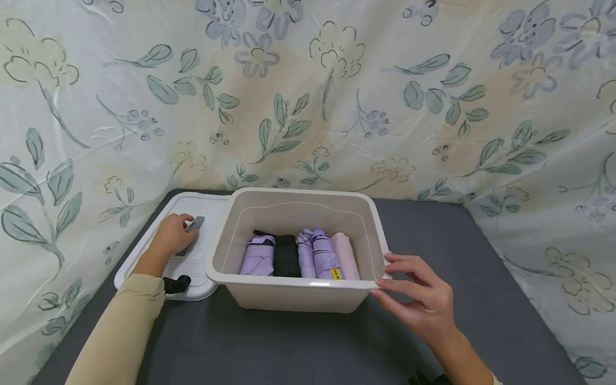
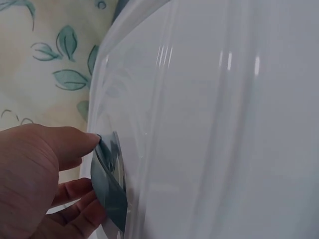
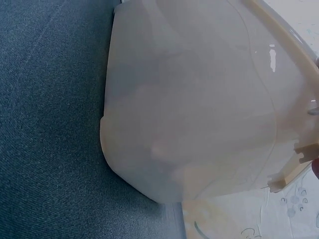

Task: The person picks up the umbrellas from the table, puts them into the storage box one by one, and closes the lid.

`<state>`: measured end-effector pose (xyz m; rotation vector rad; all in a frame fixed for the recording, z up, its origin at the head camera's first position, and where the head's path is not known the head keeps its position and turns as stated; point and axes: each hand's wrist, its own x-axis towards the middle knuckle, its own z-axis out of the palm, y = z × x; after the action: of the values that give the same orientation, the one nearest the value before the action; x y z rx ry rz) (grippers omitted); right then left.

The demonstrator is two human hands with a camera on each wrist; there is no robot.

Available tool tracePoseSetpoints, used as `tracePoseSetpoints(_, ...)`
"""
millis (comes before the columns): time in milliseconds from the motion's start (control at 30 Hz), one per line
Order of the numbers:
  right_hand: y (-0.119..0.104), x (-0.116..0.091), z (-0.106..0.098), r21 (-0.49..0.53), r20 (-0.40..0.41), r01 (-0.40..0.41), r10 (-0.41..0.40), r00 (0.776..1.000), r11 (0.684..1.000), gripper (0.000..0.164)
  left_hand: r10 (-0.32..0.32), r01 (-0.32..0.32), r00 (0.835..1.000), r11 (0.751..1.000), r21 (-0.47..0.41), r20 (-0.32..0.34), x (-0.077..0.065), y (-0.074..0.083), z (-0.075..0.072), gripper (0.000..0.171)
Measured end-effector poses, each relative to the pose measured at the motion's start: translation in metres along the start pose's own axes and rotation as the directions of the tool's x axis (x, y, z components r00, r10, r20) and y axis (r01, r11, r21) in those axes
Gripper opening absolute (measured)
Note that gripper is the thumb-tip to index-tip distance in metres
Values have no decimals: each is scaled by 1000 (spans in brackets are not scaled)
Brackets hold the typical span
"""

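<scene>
An open beige storage box [image 1: 298, 295] stands on the dark tabletop, seen in the head view. Inside it, folded umbrellas lie side by side: a lilac one [image 1: 258, 258], a black one [image 1: 286, 256], more lilac ones [image 1: 325, 254] and a pale pink roll [image 1: 345, 256]. To the left lies a white lid [image 1: 207, 206], partly behind the box. My left hand [image 1: 169, 235] holds the lid's raised grey handle [image 2: 108, 186] between thumb and fingers. At the box's front right corner, my right hand [image 1: 423, 299] holds the rim; the right wrist view shows mostly the box's side [image 3: 189, 109].
A dark grey cloth-covered table [image 1: 423, 230] extends to the right and in front of the box. A floral curtain [image 1: 308, 107] hangs behind and along both sides. A black strap [image 1: 176, 284] is at my left wrist, over the lid.
</scene>
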<state>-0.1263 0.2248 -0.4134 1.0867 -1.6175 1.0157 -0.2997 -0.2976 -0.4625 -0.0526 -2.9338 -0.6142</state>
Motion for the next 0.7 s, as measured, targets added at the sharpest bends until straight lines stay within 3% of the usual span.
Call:
tracePoseSetpoints(233,-3,4,1,10,-19,26,-26,999,1000,21,-11,10,999,1000,14,35,3,4,-1,50)
tracePoseSetpoints(700,-3,5,1,12,-2,-1,1,1000,1000,21,-39,35,997,998,45,73,4,6,-9,39)
